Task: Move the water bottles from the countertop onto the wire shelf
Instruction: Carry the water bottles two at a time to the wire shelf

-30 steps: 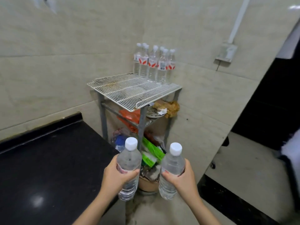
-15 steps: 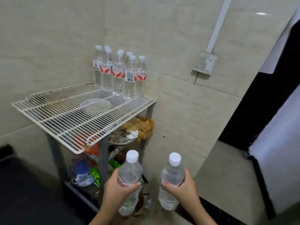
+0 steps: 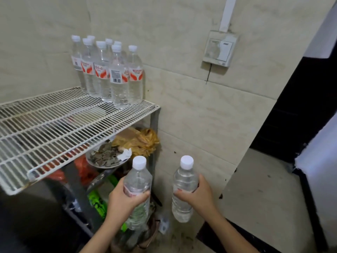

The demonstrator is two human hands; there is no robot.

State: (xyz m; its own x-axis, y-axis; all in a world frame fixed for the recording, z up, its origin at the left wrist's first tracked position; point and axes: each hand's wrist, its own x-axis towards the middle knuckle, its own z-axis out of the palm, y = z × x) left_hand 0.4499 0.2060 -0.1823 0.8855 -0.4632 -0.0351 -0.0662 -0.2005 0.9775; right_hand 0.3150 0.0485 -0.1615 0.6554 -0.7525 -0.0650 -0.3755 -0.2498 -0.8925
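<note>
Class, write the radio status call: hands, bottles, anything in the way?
Left hand grips left bottle, right hand grips right bottle. Both held short of wire shelf. Bottle cluster stands at shelf's back corner.

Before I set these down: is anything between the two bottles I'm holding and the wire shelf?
Nothing visible. The left hand and right hand hold the bottles below the wire shelf; its near part is bare, the standing bottles fill only its back corner.

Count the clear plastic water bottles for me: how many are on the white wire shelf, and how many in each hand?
Clear plastic water bottles with white caps standing on the white wire shelf: 8
Left-hand bottle, gripped by the left hand: 1
Right-hand bottle, gripped by the right hand: 1
Total: 10
</note>
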